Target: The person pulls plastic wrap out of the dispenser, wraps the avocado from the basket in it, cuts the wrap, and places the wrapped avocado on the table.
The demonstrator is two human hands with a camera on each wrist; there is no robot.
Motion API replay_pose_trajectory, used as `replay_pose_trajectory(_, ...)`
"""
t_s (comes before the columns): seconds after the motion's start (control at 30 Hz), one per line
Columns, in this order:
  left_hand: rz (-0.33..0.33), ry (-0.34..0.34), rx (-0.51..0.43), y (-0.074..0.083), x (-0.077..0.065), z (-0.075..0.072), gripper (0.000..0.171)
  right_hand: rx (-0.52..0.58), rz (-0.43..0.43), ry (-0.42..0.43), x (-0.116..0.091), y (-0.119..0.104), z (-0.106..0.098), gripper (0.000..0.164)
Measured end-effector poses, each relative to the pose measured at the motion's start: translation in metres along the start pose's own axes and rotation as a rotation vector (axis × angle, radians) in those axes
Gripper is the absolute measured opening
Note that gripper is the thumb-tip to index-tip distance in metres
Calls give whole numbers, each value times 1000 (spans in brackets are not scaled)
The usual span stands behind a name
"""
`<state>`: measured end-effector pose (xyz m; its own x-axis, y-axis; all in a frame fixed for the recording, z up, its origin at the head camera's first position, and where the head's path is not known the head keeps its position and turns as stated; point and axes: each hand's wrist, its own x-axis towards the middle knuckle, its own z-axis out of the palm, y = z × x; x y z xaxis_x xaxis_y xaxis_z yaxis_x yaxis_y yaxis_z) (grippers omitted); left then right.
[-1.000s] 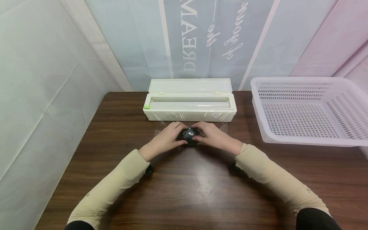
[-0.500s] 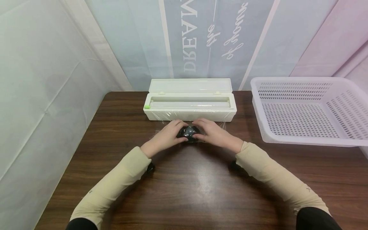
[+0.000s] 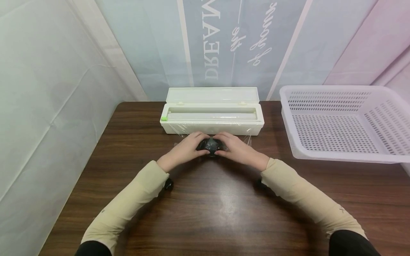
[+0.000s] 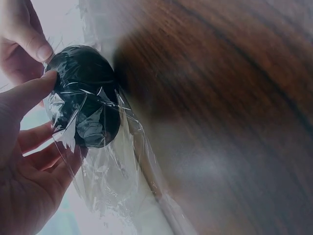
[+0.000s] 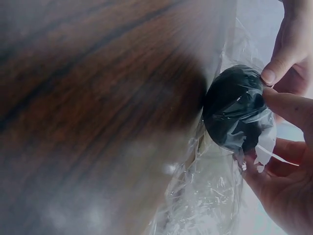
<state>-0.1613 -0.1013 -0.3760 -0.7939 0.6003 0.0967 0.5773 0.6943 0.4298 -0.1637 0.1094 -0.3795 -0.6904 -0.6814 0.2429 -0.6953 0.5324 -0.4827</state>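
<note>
Both hands hold a dark, smooth oval object (image 3: 211, 145) wrapped in clear cling film (image 4: 112, 178), in front of the white cling film dispenser (image 3: 211, 128). My left hand (image 3: 187, 151) grips its left side, thumb nearest me and fingers over the far side. From the right, my right hand (image 3: 238, 150) grips it the same way. In the wrist views the thumbs lie close together on the object, and film is drawn tight and creased over its dark green-black surface. Loose film spreads out beside it, and a sheet still runs up to the dispenser's front.
The dispenser's lid (image 3: 213, 95) stands raised, with the film roll (image 3: 211, 116) inside and a green slider (image 3: 164, 118) at its left end. A white perforated basket (image 3: 289, 137) sits on the right of the wooden table (image 3: 205, 213). Fabric hangs behind.
Both hands have shifted slightly away from me, toward the dispenser, with the wrapped object between them. The object has turned a little, and the film in front of the dispenser is drawn in closer.
</note>
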Motion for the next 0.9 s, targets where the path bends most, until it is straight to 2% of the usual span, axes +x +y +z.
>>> replay_pose_trajectory(0.2,0,-12,-23,-3,2,0,43,3,4,8,2,4,2,46)
replay_pose_trajectory(0.9,-39,-51,-56,-8,6,3,50,27,101,-54,10,6,-4,50)
